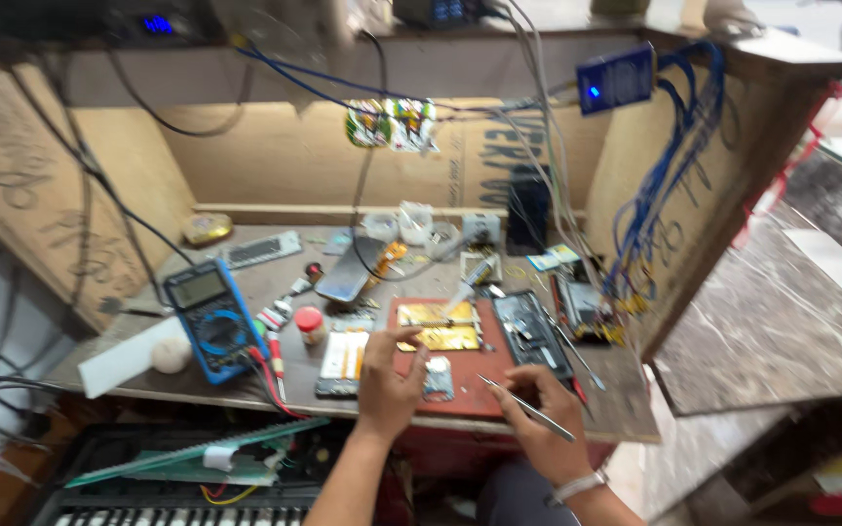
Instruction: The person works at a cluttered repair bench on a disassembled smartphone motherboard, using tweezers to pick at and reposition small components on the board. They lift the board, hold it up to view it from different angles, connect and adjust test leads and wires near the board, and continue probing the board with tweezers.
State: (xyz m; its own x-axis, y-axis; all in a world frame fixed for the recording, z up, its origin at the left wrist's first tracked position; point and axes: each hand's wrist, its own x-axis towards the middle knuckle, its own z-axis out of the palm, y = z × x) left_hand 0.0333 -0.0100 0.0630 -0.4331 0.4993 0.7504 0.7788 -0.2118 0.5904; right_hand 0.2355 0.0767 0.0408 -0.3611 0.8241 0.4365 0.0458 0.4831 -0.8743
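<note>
- The left hand (389,382) is resting at the front of the surface (626,404), fingers curled, with its fingertips touching a small circuit board (438,378) lying on a red mat (460,390); whether it is pinching the board or only steadying it cannot be told.
- The right hand (536,414) is closing its fingers around thin metal tweezers (526,405), which are pointing up and left toward the small circuit board, their tip just beside it.
- A gold-coloured plate (440,326) is lying on the red mat, just behind the board.
- A dark opened phone (528,336) is sitting just right of the mat.
- A white strip with orange bands (345,360) is lying just left of the left hand.
- A blue multimeter (211,317) is resting well to the left, its red lead (273,375) running down over the front edge.
- A small bottle with a red cap (310,324) is standing between the multimeter and the mat.
- A watch (577,484) is sitting on the right wrist.
</note>
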